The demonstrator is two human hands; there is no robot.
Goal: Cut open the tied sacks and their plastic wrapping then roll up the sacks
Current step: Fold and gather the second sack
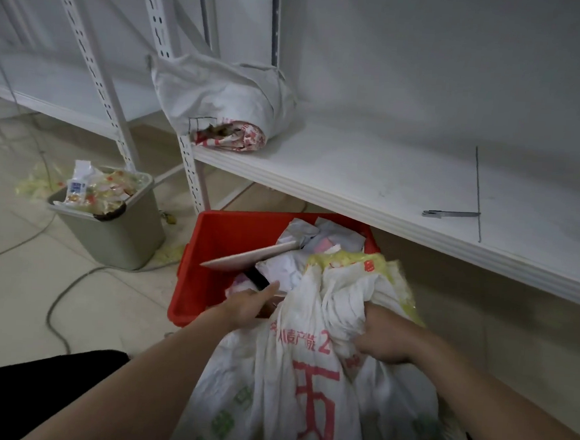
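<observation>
Our left hand (251, 304) grips the knife (250, 256) over the red crate (212, 235), our right hand (385, 340) clenches the sack (305, 375) neck; we should hold it taut and slice away from that hand.

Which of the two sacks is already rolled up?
The far sack, on the white shelf as a tight roll. The near sack is loose, bunched in the right hand.

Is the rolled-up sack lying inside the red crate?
No, the rolled-up sack lies on the white shelf, above and behind the red crate.
</observation>
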